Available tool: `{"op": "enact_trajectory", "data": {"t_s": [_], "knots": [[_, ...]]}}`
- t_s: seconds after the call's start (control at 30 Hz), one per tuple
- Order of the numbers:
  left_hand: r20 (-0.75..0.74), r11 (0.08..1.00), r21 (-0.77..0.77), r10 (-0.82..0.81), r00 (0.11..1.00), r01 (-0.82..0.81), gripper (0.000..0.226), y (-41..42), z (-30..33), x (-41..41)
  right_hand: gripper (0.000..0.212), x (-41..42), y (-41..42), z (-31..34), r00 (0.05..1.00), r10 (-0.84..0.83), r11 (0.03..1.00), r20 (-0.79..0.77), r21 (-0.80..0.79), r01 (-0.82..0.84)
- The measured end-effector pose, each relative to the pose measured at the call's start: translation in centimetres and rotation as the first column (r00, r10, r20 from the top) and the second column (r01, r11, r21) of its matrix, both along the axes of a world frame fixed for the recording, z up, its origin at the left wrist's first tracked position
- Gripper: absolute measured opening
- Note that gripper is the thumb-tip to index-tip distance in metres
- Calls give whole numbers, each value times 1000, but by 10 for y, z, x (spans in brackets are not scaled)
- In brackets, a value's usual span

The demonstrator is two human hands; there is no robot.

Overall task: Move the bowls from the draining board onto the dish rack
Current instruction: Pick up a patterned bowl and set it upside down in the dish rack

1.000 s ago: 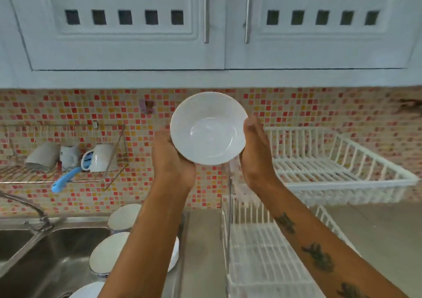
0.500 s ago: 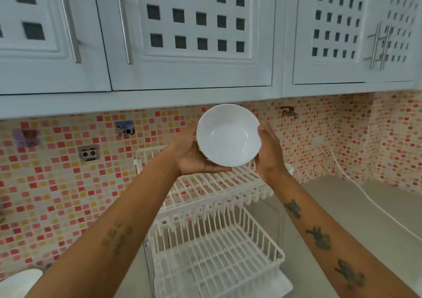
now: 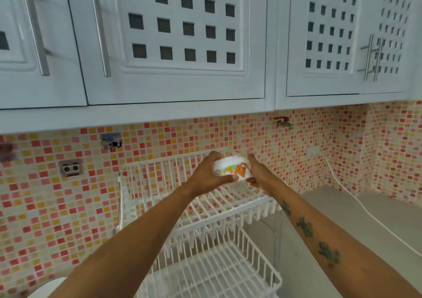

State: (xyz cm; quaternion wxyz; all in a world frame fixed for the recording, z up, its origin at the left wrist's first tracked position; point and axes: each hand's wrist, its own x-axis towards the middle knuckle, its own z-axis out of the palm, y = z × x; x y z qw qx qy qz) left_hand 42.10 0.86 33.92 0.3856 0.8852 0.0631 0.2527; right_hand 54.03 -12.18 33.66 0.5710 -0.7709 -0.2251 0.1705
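Both hands hold one white bowl (image 3: 231,168) with a colourful orange and green print on its outside. It is turned mouth down, just above the upper tier of the white two-tier dish rack (image 3: 205,208). My left hand (image 3: 206,174) grips its left side and my right hand (image 3: 257,172) its right side. The rack's lower tier (image 3: 217,272) carries nothing that I can see. The rim of another white bowl (image 3: 49,287) shows at the bottom left edge.
White wall cabinets (image 3: 178,46) hang low over the rack. The mosaic tiled wall (image 3: 45,206) carries a socket (image 3: 70,168). A grey countertop (image 3: 342,240) runs to the right, with a white cable (image 3: 356,204) lying across it.
The bowl has been flipped from facing me to mouth down and lowered towards the upper tier. The view stayed on the rack, a little closer.
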Motion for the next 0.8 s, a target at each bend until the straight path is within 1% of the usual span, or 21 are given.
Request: {"op": "enact_trajectory", "data": {"t_s": [0.1, 0.17, 0.27, 0.33, 0.43, 0.7, 0.8], "knots": [[-31, 979, 203, -15, 999, 21, 66, 2, -20, 10, 65, 4, 1, -5, 1000, -4, 998, -12, -66, 3], [-67, 954, 298, -9, 998, 28, 68, 3, -24, 14, 61, 5, 3, -6, 1000, -9, 996, 9, -91, 10], [-106, 931, 365, 23, 994, 17, 72, 2, -27, 15, 49, 7, 5, -9, 998, -29, 987, 54, -155, 37], [-150, 915, 401, 19, 988, 44, 73, 1, -30, 16, 43, 10, 9, -12, 993, -31, 971, 114, -233, 57], [-186, 860, 502, 11, 982, 86, 72, -2, -33, 15, 43, 11, 13, -16, 973, -15, 938, 231, -333, 93], [-240, 865, 496, 46, 970, 82, 68, -2, -33, 14, 43, 14, 14, -19, 953, 12, 908, 302, -403, 116], [-275, 869, 484, 38, 961, 105, 74, -2, -31, 12, 44, 11, 14, -19, 938, 9, 907, 348, -397, 138]]}}
